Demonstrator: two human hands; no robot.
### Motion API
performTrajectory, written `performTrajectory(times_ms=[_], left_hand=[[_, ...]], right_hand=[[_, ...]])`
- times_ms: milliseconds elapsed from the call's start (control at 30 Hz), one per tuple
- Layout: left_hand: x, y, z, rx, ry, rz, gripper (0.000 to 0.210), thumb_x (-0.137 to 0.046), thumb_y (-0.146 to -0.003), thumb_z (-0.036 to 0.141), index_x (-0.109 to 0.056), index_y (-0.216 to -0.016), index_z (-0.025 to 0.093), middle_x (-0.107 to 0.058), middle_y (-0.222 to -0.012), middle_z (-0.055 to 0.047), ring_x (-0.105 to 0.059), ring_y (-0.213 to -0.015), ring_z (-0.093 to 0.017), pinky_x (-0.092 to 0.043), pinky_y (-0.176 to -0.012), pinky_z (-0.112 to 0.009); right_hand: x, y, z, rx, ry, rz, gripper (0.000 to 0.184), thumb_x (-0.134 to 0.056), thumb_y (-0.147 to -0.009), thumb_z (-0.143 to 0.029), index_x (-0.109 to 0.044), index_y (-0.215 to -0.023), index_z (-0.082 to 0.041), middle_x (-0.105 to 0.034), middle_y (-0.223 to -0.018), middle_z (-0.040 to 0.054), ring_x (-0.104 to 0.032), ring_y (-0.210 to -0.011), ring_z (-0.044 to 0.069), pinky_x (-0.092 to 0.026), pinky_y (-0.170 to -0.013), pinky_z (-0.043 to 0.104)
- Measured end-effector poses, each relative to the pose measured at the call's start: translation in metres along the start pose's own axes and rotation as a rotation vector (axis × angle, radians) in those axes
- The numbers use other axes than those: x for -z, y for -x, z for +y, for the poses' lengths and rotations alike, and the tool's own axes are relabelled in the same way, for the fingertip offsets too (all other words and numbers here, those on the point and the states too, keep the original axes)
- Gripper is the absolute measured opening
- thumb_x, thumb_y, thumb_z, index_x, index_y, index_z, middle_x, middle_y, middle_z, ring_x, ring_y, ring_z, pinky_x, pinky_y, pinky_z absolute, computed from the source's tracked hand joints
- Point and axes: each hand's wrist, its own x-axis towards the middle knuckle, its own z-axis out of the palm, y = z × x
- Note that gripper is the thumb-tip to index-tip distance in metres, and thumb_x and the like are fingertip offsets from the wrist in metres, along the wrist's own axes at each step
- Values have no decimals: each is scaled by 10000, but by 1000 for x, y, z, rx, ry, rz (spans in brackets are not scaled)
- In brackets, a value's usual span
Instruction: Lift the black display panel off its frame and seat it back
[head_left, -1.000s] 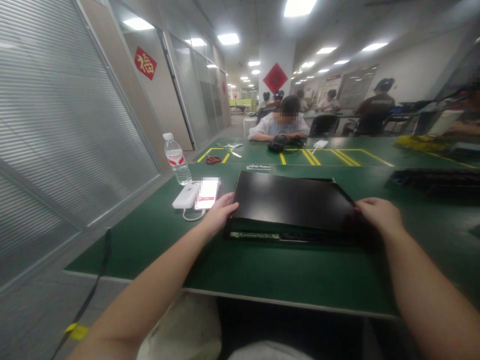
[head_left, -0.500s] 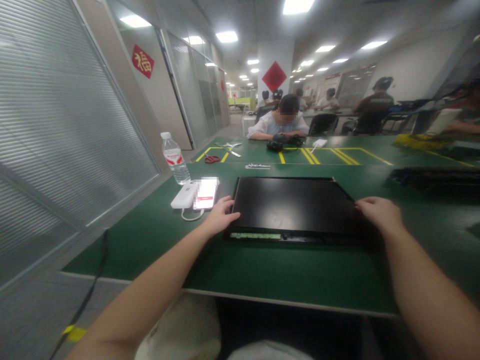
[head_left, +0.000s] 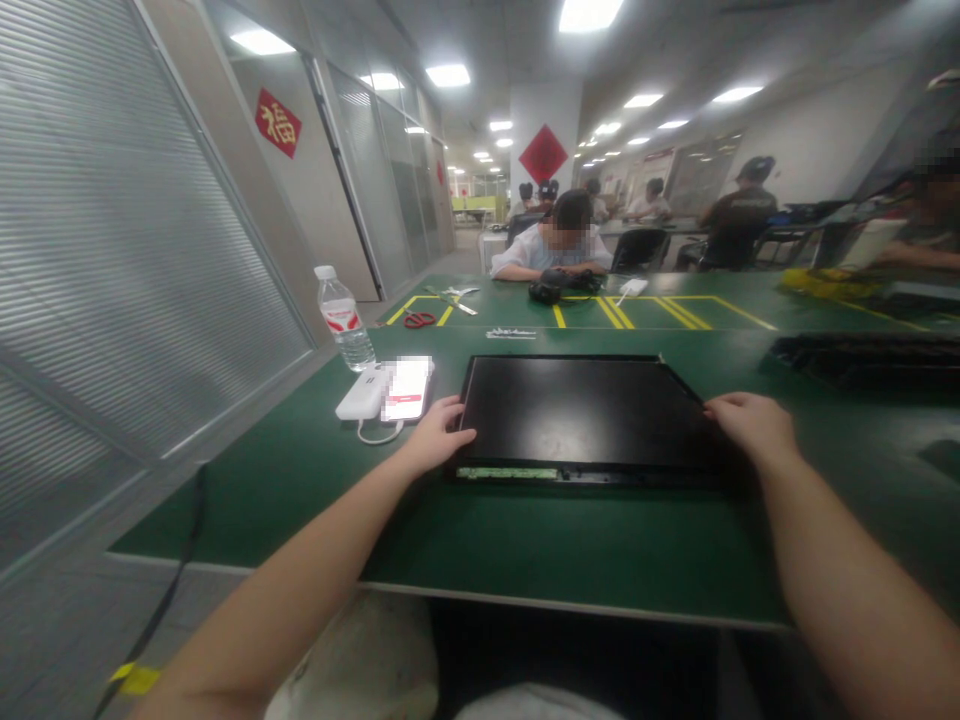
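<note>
A black flat display panel (head_left: 574,410) lies face up on the green table (head_left: 592,545), or just above it; I cannot tell which. Along its near edge runs a strip of green circuit board (head_left: 508,473). My left hand (head_left: 442,432) grips the panel's left edge, the thumb on top and the fingers at the side. At the opposite edge my right hand (head_left: 754,422) pinches the upper right side between thumb and fingers. The undersides of both grips are hidden.
Left of the panel are a phone (head_left: 407,388), a white power bank (head_left: 361,393) with a cable, and a water bottle (head_left: 345,318). Red-handled scissors (head_left: 419,320) lie farther back. A person (head_left: 559,240) sits across the table. Dark parts (head_left: 847,370) lie at the right.
The whole view has shifted slightly, so everything appears a little farther left. Both hands keep their hold on the panel, and it stays in nearly the same place on the table.
</note>
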Motion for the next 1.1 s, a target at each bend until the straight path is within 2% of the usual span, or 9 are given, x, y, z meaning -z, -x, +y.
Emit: performTrajectory(times_ms=[133,367,500,700,1100], left_hand=[[-2,-1,0,18,48,-1,376,-968,-625,235,-852,-981,198,-619,-1643,-201,-603,-1553,-464,-439,-1359,-607],[-1,2,2,-14,2,4,358,-973,-605,205,-855,-943,225,-667,-1579,-179,-560,-1588,-477,-411,-1375,-615],[-2,2,3,-23,-22,8,341,-972,-596,182,-849,-910,232,-687,-1551,-177,-528,-1617,-476,-355,-1406,-606],[-3,2,-1,-4,-32,-4,320,-972,-616,201,-841,-907,223,-639,-1613,-194,-523,-1623,-488,-369,-1396,-615],[-5,2,-3,-12,-87,17,297,-972,-675,240,-832,-935,216,-643,-1618,-203,-543,-1612,-471,-371,-1396,-593]], right_hand=[[-1,0,0,6,-10,-1,199,-687,-826,-337,-861,-845,-244,-837,-975,126,-710,-880,290,-490,-748,370],[0,1,0,11,15,-26,235,-675,-887,-347,-870,-923,-223,-849,-1068,143,-722,-942,303,-501,-769,378],[-3,-2,3,29,32,-5,204,-681,-878,-336,-857,-896,-234,-835,-989,127,-737,-926,315,-520,-765,385],[-8,-8,9,48,-13,36,135,-723,-834,-333,-836,-816,-263,-821,-913,124,-752,-894,338,-582,-799,428],[-4,-3,4,17,6,-13,189,-684,-872,-337,-854,-875,-252,-834,-1010,138,-770,-995,366,-585,-828,437]])
